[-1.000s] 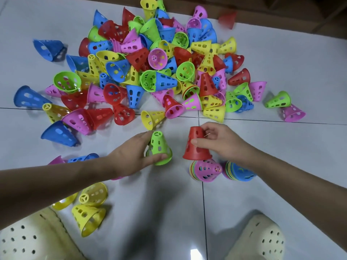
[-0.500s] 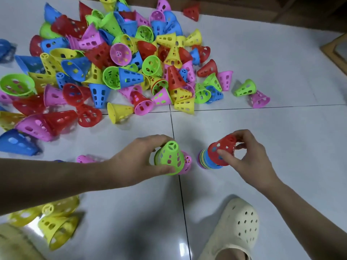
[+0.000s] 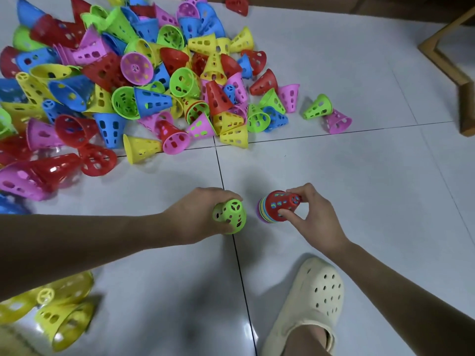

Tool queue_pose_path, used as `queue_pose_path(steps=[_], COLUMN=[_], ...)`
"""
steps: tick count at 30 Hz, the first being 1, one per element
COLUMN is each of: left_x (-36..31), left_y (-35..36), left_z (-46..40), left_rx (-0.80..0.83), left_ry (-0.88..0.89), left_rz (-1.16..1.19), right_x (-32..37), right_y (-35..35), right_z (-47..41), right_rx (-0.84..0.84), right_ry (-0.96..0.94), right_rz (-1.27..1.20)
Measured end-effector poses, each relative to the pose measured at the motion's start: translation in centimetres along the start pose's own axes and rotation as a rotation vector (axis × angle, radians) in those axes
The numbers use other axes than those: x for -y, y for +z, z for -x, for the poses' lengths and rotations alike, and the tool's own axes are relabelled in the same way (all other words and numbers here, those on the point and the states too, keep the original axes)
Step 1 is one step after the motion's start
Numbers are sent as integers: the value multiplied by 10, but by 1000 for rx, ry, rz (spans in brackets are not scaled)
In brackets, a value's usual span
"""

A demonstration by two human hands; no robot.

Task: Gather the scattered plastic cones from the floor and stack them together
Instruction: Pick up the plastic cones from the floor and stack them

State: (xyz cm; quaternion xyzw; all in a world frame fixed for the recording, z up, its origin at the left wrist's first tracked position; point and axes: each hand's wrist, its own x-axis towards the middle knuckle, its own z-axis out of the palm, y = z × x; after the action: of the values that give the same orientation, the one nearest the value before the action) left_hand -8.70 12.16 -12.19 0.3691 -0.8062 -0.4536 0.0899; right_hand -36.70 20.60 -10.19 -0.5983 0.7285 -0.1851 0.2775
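Note:
A big heap of perforated plastic cones (image 3: 144,80) in red, blue, green, yellow and pink covers the upper left of the white tiled floor. My left hand (image 3: 195,217) grips a green cone (image 3: 230,215) that stands upright on the floor; whatever lies under it is hidden. My right hand (image 3: 311,217) pinches a red cone (image 3: 279,205) that sits on top of a multicoloured stack (image 3: 261,213) right beside the green one.
Loose yellow cones (image 3: 61,312) lie at the lower left. A green cone (image 3: 317,107) and a pink cone (image 3: 336,122) lie apart at the heap's right. A cream clog (image 3: 308,301) is on my foot below my right hand. A wooden frame (image 3: 460,80) stands at the right edge.
My right hand has carried the red cone down onto the multicoloured stack. My left hand has brought the green cone upright over the spot where the pink-topped stack stood. The view has shifted right.

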Motion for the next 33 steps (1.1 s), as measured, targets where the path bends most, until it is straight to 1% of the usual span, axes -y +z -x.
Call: queue_pose_path(steps=[3, 8, 11, 13, 16, 19, 22, 24, 26, 28, 29, 33], left_x=[6, 9, 16, 28, 51, 74, 95, 105, 112, 120, 125, 146], left_y=[6, 18, 3, -21, -72, -123, -158, -170, -169, -161, -156, -132], left_z=[-1, 5, 17, 31, 62, 102, 147, 177, 202, 220, 227, 235], left_rx=[73, 68, 143, 141, 77, -76, -262, -328, -355, -334, -294, -62], left_ry=[-32, -50, -60, -107, -221, -368, -487, -575, -643, -676, -683, -685], left_rz=[-74, -133, -164, -172, -270, -335, -303, -261, -214, -183, -180, -262], right_x=[0, 5, 22, 43, 84, 132, 177, 205, 227, 245, 254, 272], right_y=[0, -6, -10, -10, -6, 7, 27, 45, 67, 96, 113, 191], right_z=[-1, -4, -6, -9, -15, -22, -29, -32, -34, -35, -35, -31], right_rx=[9, 54, 48, 8, 4, 71, 198, 316, 420, 512, 556, 647], right_ry=[18, 56, 46, -15, -142, -284, -411, -470, -497, -466, -426, -245], right_rz=[17, 7, 12, 32, 10, -50, -71, -59, -38, -14, 9, 150])
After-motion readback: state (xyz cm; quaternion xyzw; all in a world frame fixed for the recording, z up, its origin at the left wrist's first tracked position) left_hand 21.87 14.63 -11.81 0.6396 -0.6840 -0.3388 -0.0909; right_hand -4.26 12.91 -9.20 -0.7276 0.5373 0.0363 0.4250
